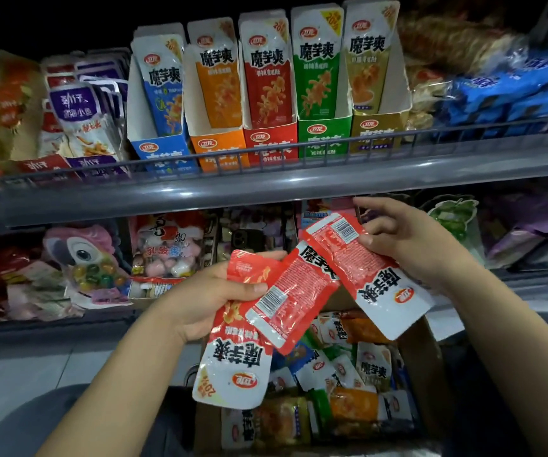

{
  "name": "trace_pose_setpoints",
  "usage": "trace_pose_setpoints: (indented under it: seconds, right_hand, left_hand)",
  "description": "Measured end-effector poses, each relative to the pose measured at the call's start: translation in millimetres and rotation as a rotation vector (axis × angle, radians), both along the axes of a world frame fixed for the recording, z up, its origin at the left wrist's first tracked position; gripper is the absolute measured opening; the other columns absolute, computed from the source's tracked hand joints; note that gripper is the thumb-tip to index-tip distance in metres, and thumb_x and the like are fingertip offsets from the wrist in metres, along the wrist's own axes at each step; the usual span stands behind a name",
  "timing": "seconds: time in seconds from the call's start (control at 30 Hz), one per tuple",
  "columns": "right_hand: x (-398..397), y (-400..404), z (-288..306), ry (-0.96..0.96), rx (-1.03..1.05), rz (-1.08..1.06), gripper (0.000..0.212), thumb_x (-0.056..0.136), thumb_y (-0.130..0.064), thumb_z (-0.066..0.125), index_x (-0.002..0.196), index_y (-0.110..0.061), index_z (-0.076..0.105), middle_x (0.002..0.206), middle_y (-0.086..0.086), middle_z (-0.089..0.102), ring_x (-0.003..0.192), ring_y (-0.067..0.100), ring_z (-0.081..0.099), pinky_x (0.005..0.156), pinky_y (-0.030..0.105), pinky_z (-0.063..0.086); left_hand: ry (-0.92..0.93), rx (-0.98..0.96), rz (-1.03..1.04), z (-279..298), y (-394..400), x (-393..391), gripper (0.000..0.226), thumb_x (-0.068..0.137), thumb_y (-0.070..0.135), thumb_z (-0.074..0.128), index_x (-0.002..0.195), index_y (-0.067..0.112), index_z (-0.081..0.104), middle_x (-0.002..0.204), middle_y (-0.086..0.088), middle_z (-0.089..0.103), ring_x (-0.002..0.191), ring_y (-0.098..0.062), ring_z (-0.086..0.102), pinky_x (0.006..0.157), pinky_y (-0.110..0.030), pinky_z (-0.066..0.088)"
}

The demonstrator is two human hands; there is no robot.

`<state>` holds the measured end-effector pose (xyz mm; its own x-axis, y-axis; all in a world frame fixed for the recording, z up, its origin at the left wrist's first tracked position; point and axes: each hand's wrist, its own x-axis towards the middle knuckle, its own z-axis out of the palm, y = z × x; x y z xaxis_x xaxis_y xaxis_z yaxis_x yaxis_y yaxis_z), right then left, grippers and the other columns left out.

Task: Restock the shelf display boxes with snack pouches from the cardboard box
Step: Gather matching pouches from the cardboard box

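My left hand grips two red snack pouches, one hanging upside down with its white end low, the other lying across it back side up. My right hand pinches a third red pouch at its barcode end. All three are held above the open cardboard box, which holds several mixed pouches in red, orange, green and blue. On the upper shelf stand five display boxes: blue, orange, red, green and olive, each with pouches upright inside.
A grey shelf rail with a wire guard runs across in front of the display boxes. Purple and red packets crowd the shelf's left, blue bags its right. The lower shelf holds candy bags and a pink owl-shaped pack. My knee shows at the lower left.
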<state>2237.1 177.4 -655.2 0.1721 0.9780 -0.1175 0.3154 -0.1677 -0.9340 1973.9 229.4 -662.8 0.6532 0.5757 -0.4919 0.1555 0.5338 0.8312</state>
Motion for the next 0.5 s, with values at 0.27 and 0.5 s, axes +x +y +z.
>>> trace_pose_setpoints:
  seconds: [0.27,0.5]
  right_hand:
    - [5.5,-4.1,13.0,-0.391,0.104,0.223,0.034,0.089,-0.012,0.062,0.104,-0.043,0.062,0.094,-0.014,0.067,0.081,0.003,0.065,0.065,0.020,0.054]
    - [-15.3,-0.7,7.5,-0.414,0.076,0.498,0.037,0.086,-0.017,0.066,0.097,-0.051,0.061,0.097,-0.018,0.061,0.091,-0.001,0.056,0.073,0.011,0.045]
  left_hand:
    - [0.045,-0.007,0.012,1.0,-1.6,4.5,0.043,0.073,0.014,0.062,0.115,0.022,0.065,0.107,-0.015,0.071,0.084,-0.025,0.071,0.065,-0.034,0.060]
    - [0.066,-0.044,0.040,-1.9,-9.0,17.8,0.043,0.068,0.030,0.065,0.106,0.010,0.063,0.091,-0.013,0.073,0.080,-0.024,0.072,0.067,-0.034,0.059]
